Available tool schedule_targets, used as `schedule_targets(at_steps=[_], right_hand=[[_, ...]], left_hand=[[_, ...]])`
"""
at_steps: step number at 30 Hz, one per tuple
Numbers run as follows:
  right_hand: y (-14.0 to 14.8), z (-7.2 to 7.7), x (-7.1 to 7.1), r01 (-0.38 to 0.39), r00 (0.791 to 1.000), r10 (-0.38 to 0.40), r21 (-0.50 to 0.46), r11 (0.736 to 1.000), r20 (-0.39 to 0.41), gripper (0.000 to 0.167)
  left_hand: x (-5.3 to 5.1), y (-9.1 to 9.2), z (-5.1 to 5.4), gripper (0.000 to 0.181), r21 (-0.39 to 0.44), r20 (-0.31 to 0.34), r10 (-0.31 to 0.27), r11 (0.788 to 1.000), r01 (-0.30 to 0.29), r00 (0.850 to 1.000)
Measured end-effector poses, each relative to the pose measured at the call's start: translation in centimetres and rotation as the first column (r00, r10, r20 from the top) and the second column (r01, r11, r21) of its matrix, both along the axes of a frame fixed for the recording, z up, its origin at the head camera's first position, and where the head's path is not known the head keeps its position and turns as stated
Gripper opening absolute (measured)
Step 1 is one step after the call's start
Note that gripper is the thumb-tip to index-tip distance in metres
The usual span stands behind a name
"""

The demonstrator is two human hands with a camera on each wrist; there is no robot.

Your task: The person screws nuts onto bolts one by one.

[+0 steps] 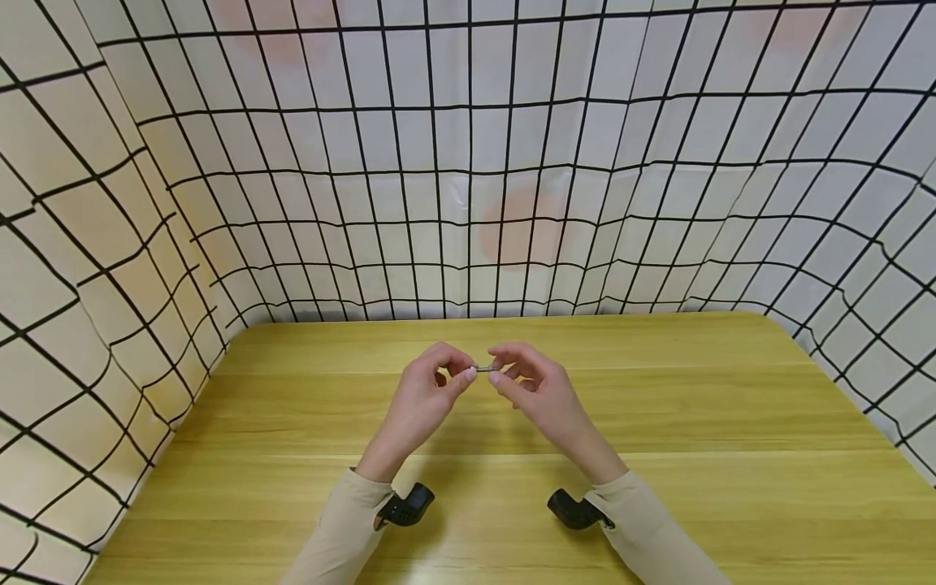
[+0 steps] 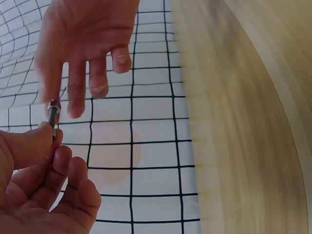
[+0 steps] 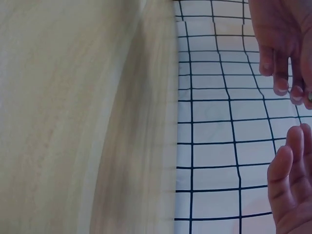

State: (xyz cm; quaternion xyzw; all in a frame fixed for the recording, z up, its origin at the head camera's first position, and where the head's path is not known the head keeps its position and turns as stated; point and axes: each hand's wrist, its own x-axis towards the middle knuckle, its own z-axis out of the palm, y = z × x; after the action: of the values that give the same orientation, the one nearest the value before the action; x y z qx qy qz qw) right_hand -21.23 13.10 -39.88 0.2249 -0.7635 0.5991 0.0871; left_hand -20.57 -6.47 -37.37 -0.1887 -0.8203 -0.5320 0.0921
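Observation:
A small metal bolt (image 1: 483,369) is held level above the table, between both hands. My left hand (image 1: 430,382) pinches one end between thumb and forefinger; its other fingers curl loosely in the left wrist view. A nut (image 2: 53,105) sits at the bolt's other end, towards my right hand (image 1: 532,380). The right thumb is close to that end, while the right forefinger stands apart above it. Whether the thumb touches the nut is hard to tell. In the right wrist view the fingers of both hands show at the right edge, with the bolt mostly out of frame.
A wooden table (image 1: 658,422) lies under both hands. Around its back and sides hangs a white sheet (image 1: 409,195) with a black grid pattern. Black wrist cameras (image 1: 409,505) are strapped on at the beige sleeves (image 1: 344,520).

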Motion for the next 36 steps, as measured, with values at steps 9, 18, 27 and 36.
schedule_targets(at_steps=[9,18,27,36], right_hand=[[-0.2,-0.2,0.1,0.008,0.998,-0.008,0.0,1.0,-0.058,0.018],[-0.8,1.6,1.4,0.026,1.0,-0.026,0.019,0.999,0.0,0.01],[-0.5,0.5,0.6,0.026,0.998,-0.027,0.013,1.0,0.051,0.008],[-0.2,-0.2,0.0,0.008,1.0,-0.008,-0.029,1.0,0.008,0.02]], left_hand=[[-0.1,-0.1,-0.2,0.004,-0.008,0.001,-0.006,1.0,0.006,1.0],[-0.1,0.0,-0.1,0.005,-0.003,-0.022,0.005,1.0,-0.005,1.0],[0.0,0.1,-0.1,0.004,-0.006,-0.017,-0.007,1.0,0.007,1.0],[-0.1,0.1,-0.1,0.004,-0.017,-0.029,0.004,1.0,-0.004,1.0]])
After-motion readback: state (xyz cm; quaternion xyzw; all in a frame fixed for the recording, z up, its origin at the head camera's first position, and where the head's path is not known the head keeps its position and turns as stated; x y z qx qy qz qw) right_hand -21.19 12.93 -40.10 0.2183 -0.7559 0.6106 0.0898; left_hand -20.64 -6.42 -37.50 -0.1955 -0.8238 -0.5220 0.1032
